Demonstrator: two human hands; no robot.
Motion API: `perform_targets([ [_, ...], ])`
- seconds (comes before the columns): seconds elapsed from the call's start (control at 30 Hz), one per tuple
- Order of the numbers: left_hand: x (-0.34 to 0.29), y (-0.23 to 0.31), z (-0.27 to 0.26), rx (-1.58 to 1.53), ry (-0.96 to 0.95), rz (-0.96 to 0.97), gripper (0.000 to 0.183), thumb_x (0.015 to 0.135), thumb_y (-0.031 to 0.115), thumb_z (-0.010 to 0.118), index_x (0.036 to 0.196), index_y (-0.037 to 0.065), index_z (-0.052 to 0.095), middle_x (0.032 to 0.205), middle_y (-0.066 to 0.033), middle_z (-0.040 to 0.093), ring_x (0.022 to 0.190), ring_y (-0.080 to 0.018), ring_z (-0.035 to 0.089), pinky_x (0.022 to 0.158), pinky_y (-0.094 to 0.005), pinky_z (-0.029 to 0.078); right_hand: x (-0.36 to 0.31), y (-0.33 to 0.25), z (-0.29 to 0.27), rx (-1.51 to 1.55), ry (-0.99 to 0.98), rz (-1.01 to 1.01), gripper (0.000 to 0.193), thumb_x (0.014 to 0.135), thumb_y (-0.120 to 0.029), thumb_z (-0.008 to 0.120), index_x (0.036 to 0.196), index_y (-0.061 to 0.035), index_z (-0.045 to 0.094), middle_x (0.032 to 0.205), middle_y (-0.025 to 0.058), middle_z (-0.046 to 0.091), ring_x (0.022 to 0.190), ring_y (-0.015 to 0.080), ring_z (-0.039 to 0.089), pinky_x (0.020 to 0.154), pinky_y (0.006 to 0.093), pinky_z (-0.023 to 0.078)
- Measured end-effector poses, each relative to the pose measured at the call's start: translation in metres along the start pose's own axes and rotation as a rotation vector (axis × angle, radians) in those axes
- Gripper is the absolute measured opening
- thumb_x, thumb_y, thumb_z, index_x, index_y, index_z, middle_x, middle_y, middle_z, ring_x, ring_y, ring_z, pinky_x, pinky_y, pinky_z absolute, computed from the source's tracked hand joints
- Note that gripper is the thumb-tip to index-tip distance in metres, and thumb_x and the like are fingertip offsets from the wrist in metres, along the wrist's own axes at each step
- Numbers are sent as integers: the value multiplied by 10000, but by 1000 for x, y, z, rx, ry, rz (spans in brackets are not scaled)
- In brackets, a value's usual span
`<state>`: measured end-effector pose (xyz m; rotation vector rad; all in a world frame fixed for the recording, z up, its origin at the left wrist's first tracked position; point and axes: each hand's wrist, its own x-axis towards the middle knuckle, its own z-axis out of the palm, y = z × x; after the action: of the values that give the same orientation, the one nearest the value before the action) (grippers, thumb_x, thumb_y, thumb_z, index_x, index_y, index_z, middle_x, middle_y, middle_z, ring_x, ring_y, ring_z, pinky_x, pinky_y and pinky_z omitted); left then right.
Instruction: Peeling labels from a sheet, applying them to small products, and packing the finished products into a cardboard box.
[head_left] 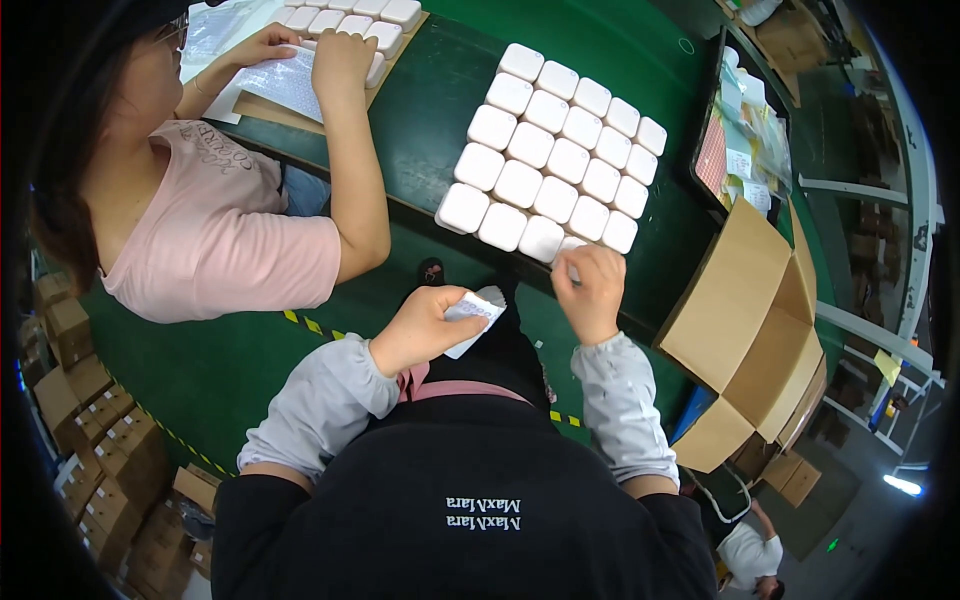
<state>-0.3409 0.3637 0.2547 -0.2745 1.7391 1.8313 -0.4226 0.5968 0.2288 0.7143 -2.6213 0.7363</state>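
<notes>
My left hand [425, 328] is closed round a small white sheet of labels [472, 322], held in front of my body below the table edge. My right hand [592, 288] is at the table's near edge, its fingers curled down over the nearest white box. Whether its fingertips pinch anything is hidden. White square boxes with rounded corners [533, 145] stand in close rows on the green table, several in each row. The box under my right hand [570, 246] shows only in part.
At my left a co-worker in a pink shirt [240, 250] handles a bubble-wrap sheet [285, 82] beside more white boxes [355, 22]. An open cardboard carton [735, 300] stands at the right, near a black tray [712, 130] of papers and bags. Stacked cartons [120, 450] fill the lower left.
</notes>
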Motion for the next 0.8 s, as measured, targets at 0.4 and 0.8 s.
perform_targets([
  [0.4,0,-8,-6,-13,-39,-7,215,858,123,689,1012,-25,671,846,-24,680,736,-50,599,648,-224,489,12,30,28,-189,-12,-122,120,673,-39,702,777,-65,647,796,28,615,755,209,580,744,368,404],
  [0.8,0,-5,-6,5,-46,14,212,859,115,687,1018,-24,672,851,-20,679,739,-48,597,653,-220,488,12,30,26,-173,-37,-132,118,670,-48,693,765,-65,625,776,36,577,747,220,560,761,381,404],
])
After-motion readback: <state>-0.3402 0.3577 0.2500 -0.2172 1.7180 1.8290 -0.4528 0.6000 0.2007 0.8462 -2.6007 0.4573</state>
